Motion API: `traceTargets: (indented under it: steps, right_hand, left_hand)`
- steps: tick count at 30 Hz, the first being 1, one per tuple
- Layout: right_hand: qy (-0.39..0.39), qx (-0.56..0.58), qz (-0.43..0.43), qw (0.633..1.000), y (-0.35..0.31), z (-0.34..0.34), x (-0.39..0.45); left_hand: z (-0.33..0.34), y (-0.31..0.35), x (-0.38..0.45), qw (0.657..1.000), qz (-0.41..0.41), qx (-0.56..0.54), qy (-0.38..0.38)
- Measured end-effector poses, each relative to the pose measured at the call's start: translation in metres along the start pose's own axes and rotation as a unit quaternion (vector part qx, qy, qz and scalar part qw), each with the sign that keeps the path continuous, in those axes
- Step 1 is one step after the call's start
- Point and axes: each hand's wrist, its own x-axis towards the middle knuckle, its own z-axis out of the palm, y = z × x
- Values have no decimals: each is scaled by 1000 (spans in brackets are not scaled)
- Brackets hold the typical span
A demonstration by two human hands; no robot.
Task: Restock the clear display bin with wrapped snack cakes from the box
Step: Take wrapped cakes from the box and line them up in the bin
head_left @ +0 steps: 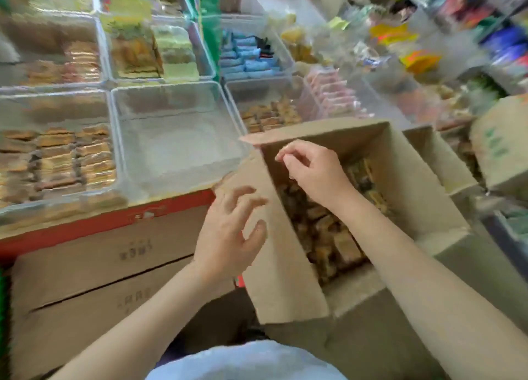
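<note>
I see nothing restocked yet: the clear plastic display bin, left of my hands, sits empty. Wrapped brown snack cakes fill the open cardboard box beneath my right hand, fingers curled, holding nothing; left hand spread.

A small snack shop or market stall. Rows of clear plastic bins packed with wrapped biscuits and blue-wrapped sweets, bagged snacks heaped at the right, an open cardboard box of stock, more cartons stacked below the red shelf edge.
</note>
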Motion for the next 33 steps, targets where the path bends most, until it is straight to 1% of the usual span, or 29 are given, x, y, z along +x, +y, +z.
traceTargets:
  steps: [1,2,3,4,6,7,10,13,14,15,17,19,20,21,22,23,24,25,26,27,28,29,30,31,33]
  right_hand:
    - [-12,-25,24,999,24,-17,-10]
    - [-44,-60,47,996,46,-30,-17]
    - [-95,-98,69,988,68,-40,-23]
    - [-158,-134,88,974,88,-48,-28]
    - [-270,-202,110,935,121,-56,-33]
    - [-308,-232,114,915,134,-56,-34]
    - [-395,-307,128,857,163,-47,-34]
    - [-486,-363,131,784,189,-32,-34]
    - [-501,-376,130,768,195,-30,-34]
    - [-507,-384,126,761,201,-27,-34]
    - [-505,-390,114,761,206,-23,-36]
    - [-512,-364,113,770,204,-26,-35]
    - [-510,-336,116,784,200,-30,-31]
    - [-498,-299,116,806,194,-38,-26]
    - [-475,-252,114,835,186,-48,-20]
    - [-441,-186,112,871,177,-59,-14]
    - [-405,-90,115,903,167,-69,-10]
    - [-372,35,119,920,155,-79,-8]
    - [-347,169,122,914,143,-86,-9]
    - [-334,286,122,889,131,-92,-10]
    - [-327,362,117,865,118,-95,-12]
    - [-322,388,106,857,105,-96,-15]
    - [-314,379,92,866,91,-95,-16]
    - [-303,348,75,884,77,-92,-17]
    - [-273,256,42,926,52,-81,-17]
  left_hand:
    - [20,19,3,999,41,5,-6]
    - [39,33,6,997,73,14,-18]
    - [55,45,10,995,85,28,-34]
    - [70,53,14,994,80,49,-51]
    - [92,60,22,988,55,123,-77]
    - [99,62,25,983,45,157,-78]
    - [109,62,29,980,24,191,-57]
    - [108,62,29,978,17,200,-49]
    - [108,62,29,978,17,205,-46]
    - [108,63,29,977,14,208,-43]
    - [108,64,29,975,8,218,-47]
    - [108,63,27,974,0,218,-53]
    - [107,64,26,975,2,214,-54]
    - [106,65,25,979,1,194,-56]
    - [102,68,25,987,-10,151,-56]
    - [96,74,27,995,-42,75,-54]
    - [87,81,31,994,-98,-26,-49]
    - [78,88,36,978,-150,-140,-32]
    - [67,92,42,957,-184,-224,5]
    - [56,92,48,944,-198,-261,43]
    - [45,92,53,936,-202,-282,58]
    - [35,90,55,931,-196,-303,52]
    - [26,88,55,930,-183,-318,35]
    - [19,86,55,932,-164,-322,24]
    - [7,78,52,943,-134,-300,44]
